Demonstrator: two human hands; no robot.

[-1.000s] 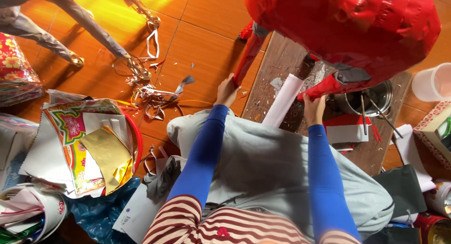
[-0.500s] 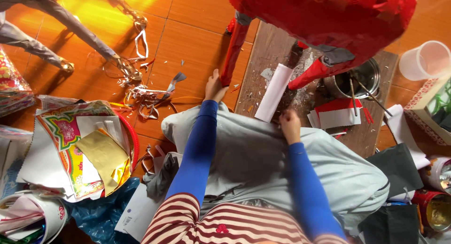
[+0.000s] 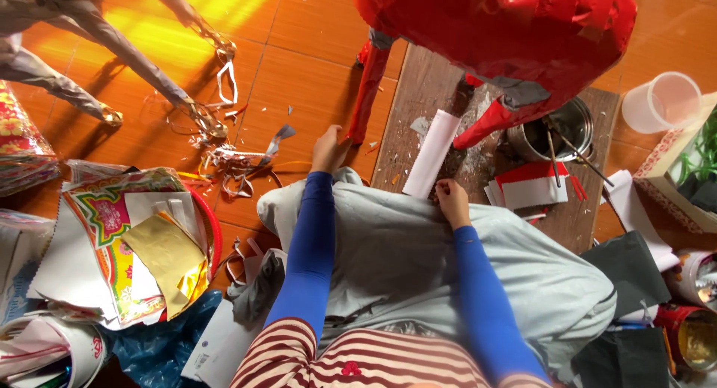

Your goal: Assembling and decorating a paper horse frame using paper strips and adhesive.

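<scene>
A big red paper-covered figure (image 3: pixel 508 29) stands over a wooden board (image 3: pixel 418 97) on the orange tiled floor. My left hand (image 3: pixel 328 149) reaches forward and grips the foot of the figure's thin red leg (image 3: pixel 371 89). My right hand (image 3: pixel 451 200) rests on the grey cloth (image 3: pixel 403 253) over my lap, fingers curled. It lies right beside the lower end of a white paper strip (image 3: pixel 433 153) on the board. I cannot tell whether it pinches the strip. Both arms wear blue sleeves.
A metal pot (image 3: pixel 556 126) with sticks, a stack of red and white paper (image 3: pixel 530 182) and a clear plastic cup (image 3: pixel 661 100) sit to the right. A red-rimmed basin of coloured and gold papers (image 3: pixel 127 246) is on the left. Paper scraps (image 3: pixel 231 160) and grey frame legs (image 3: pixel 127 52) lie beyond.
My right hand let go of the figure's other red leg and came down to my lap beside the white strip. My left hand stayed at the thin leg's foot.
</scene>
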